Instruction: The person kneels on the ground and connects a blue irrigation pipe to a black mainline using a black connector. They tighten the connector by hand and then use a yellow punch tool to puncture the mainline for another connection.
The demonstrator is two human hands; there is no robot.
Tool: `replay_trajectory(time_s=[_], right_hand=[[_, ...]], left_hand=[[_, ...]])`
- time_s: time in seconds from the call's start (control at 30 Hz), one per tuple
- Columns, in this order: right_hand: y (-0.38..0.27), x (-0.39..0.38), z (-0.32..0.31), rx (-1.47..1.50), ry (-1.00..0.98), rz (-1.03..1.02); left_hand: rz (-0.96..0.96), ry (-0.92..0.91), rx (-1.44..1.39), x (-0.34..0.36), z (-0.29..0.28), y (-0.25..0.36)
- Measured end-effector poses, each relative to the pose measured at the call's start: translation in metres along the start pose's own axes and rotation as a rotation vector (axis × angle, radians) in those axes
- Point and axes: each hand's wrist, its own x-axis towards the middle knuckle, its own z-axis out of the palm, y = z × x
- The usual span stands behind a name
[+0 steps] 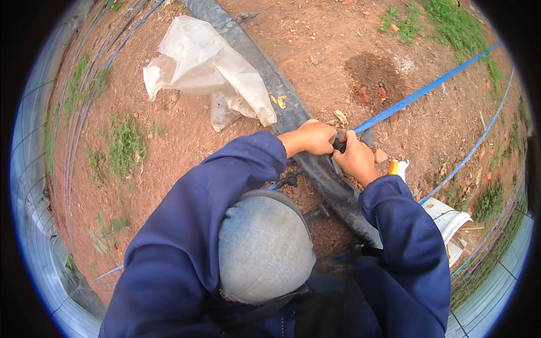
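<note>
Hands, two, bare: the left hand (316, 137) is closed, with its fingers curled at a small black fitting (340, 144); the right hand (358, 159) is closed from the other side, the same fitting being pinched between the two, though the exact finger contact is partly hidden. Fitting: held at the upper side of a wide black pipe (265, 70), which is laid diagonally across the ground. Flat blue hose (431, 89): stretched from beside the right hand toward the upper right. Sleeves (222, 183), dark blue: both forearms are covered to the wrist. Black valve-like part (291, 180): set to the left of the pipe, below the left hand. Rounded grey-blue cloth-covered form (267, 248): seen between the sleeves, kind uncertain. Orange-and-white object (398, 168): placed just beyond the right wrist. White bucket (448, 219): tilted, partly covered by the right sleeve. Crumpled whitish plastic sheet (205, 59): spread against the pipe's left edge. Yellow scraps (279, 101): scattered on the pipe. Reddish soil (174, 132): dotted with green weeds (125, 147).
</note>
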Motion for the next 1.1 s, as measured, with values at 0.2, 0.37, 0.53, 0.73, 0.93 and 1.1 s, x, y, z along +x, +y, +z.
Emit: replay_trajectory(time_s=[0.2,0.37,0.53,0.73,0.93,1.1], right_hand=[[-0.006,0.0,-0.003,-0.083,0.005,-0.101],[0.003,-0.018,-0.019,-0.214,0.005,-0.224],[0.009,-0.024,-0.015,-0.285,0.069,-0.318],[0.017,-0.019,-0.011,-0.345,0.181,-0.456],[0.021,-0.018,-0.008,-0.264,0.208,-0.484],[0.018,-0.022,0.001,-0.24,0.285,-0.382]], left_hand=[[-0.005,0.005,0.01,0.001,0.001,-0.002],[-0.001,-0.014,0.007,0.001,-0.001,0.0],[-0.051,-0.187,-0.241,0.021,-0.015,-0.003],[-0.027,-0.295,-0.326,0.039,-0.014,-0.001],[-0.078,-0.245,-0.351,0.039,-0.01,0.002],[-0.141,-0.198,-0.305,0.044,-0.004,0.003]])
